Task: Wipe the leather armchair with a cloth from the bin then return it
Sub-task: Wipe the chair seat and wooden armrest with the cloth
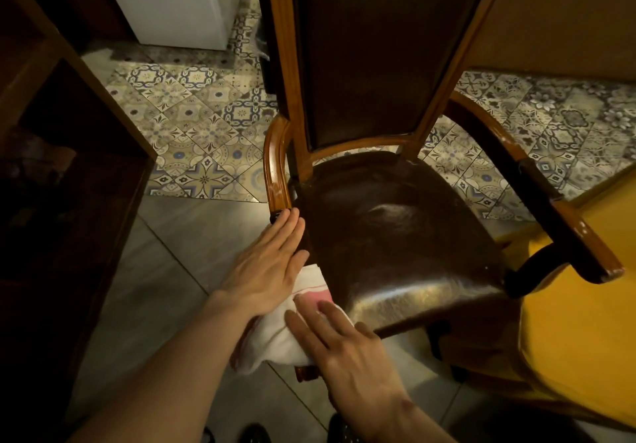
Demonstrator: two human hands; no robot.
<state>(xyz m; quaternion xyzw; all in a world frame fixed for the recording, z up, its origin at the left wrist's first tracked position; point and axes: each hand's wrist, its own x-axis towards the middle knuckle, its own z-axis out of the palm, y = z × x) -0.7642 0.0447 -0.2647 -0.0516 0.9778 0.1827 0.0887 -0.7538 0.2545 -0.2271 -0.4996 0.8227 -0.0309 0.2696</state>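
A big armchair (395, 236) with a dark brown leather seat and a wooden frame stands on the floor (192, 236). A white cloth (275, 336) with a pink stripe lies pressed against the front left corner of the seat. The left hand (268, 267) is flat, fingers straight and close together, resting on the cloth and the left edge of the seat, just below the curved wooden armrest (275, 164). The right hand (344, 346) is flat too, fingers a little spread, pushing down on the cloth at the seat's front edge. Some of the floor has pretty patterned tiles (206, 126). Something yellow (578, 322) is at the right.
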